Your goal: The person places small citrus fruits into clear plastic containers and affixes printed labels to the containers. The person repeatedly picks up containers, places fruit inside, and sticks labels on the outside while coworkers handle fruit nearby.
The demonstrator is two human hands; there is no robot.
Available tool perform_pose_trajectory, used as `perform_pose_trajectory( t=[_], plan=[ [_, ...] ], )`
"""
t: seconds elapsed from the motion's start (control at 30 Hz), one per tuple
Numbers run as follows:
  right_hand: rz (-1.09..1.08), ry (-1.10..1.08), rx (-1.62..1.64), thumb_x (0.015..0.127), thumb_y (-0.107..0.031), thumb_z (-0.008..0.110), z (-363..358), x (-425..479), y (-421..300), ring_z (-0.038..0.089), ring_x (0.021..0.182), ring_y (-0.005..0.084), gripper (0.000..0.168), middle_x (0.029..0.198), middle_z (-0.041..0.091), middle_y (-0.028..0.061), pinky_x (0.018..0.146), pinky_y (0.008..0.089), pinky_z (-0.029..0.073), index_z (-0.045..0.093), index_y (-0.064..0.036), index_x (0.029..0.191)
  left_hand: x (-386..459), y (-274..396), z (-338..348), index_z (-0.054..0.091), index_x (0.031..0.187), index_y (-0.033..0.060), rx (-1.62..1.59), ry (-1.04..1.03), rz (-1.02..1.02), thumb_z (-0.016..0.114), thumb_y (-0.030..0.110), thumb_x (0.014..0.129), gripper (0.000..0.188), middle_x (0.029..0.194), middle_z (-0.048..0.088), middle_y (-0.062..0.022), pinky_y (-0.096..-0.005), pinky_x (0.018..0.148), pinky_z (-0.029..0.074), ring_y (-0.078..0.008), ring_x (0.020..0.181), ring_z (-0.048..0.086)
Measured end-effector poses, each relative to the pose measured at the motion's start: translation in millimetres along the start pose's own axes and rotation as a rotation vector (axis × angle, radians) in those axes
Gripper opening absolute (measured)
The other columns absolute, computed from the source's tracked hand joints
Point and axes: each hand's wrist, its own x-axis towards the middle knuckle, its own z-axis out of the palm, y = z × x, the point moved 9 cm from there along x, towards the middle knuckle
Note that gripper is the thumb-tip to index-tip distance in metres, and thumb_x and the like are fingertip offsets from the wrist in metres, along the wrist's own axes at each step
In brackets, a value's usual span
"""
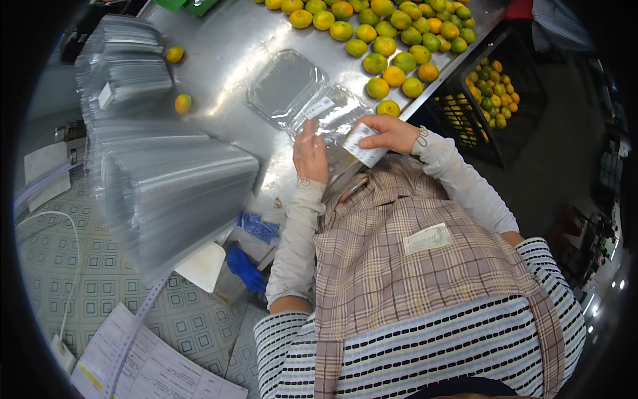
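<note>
A clear plastic clamshell container (286, 89) lies unfolded on the metal table in front of me. A white printed label (319, 107) sits on its nearer half, close to the fold. My left hand (311, 152) reaches over the near left side of the container, fingers stretched out and slightly blurred by motion. Its thumb is hidden, and I see nothing held in it. Between the thumb and fingers of my right hand (391, 132) is a small stack of white printed labels (366, 145), above the container's near right part.
Mandarins (384, 46) cover the back right of the metal table (224, 75). Two loose mandarins (183, 103) lie at left, beside tall nested stacks of clear containers (184, 179). A black crate (491, 144) of mandarins stands right, below table level. Blue gloves (244, 269) and papers (149, 359) are lower left.
</note>
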Motion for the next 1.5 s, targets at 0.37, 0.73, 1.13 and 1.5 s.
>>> perform_pose_trajectory(
  t=[0.37, 0.73, 1.13, 1.5],
  plan=[
    [0.067, 0.406, -0.014, 0.088, -0.021, 0.074, -26, 28, 53, 0.064, 0.079, 0.0072, 0.028, 0.089, 0.071, 0.001, 0.073, 0.0242, 0.051, 0.069, 0.0, 0.105, 11, -14, 3, 0.037, 0.144, -0.0028, -0.466, 0.021, -0.362, 0.048, 0.024, 0.099, 0.053, 0.129, 0.062, -0.0115, -0.0308, 0.086, 0.05, -0.0207, 0.104, 0.061],
    [0.206, 0.76, -0.385, 0.077, -0.05, 0.074, -25, 31, 51, 0.071, 0.08, 0.0302, 0.053, 0.086, 0.072, 0.0194, 0.074, 0.0394, 0.054, 0.074, -0.001, 0.096, 6, -9, -1, 0.041, 0.145, -0.0013, -0.325, 0.041, -0.272, 0.043, 0.038, 0.103, 0.057, 0.119, 0.069, -0.0109, -0.0261, 0.077, 0.049, -0.0131, 0.093, 0.06],
    [0.287, 0.681, -0.58, 0.073, -0.054, 0.076, -23, 38, 43, 0.069, 0.08, 0.0339, 0.055, 0.084, 0.071, 0.0199, 0.075, 0.0423, 0.053, 0.074, -0.002, 0.09, 10, -6, 11, 0.043, 0.145, 0.0024, 0.023, -0.058, -0.112, 0.049, 0.04, 0.1, 0.059, 0.118, 0.065, -0.0198, -0.0381, 0.097, 0.044, -0.0313, 0.108, 0.057],
    [0.301, 0.243, 0.211, 0.087, -0.026, 0.074, -43, -64, 82, 0.061, 0.079, 0.0064, 0.027, 0.091, 0.07, -0.0014, 0.071, 0.0236, 0.05, 0.071, -0.006, 0.105, 5, 30, 25, 0.029, 0.154, 0.016, 0.674, -0.289, 0.041, 0.086, 0.048, 0.062, 0.113, 0.143, 0.044, -0.026, -0.0501, 0.117, 0.022, -0.044, 0.136, 0.033]
  ],
)
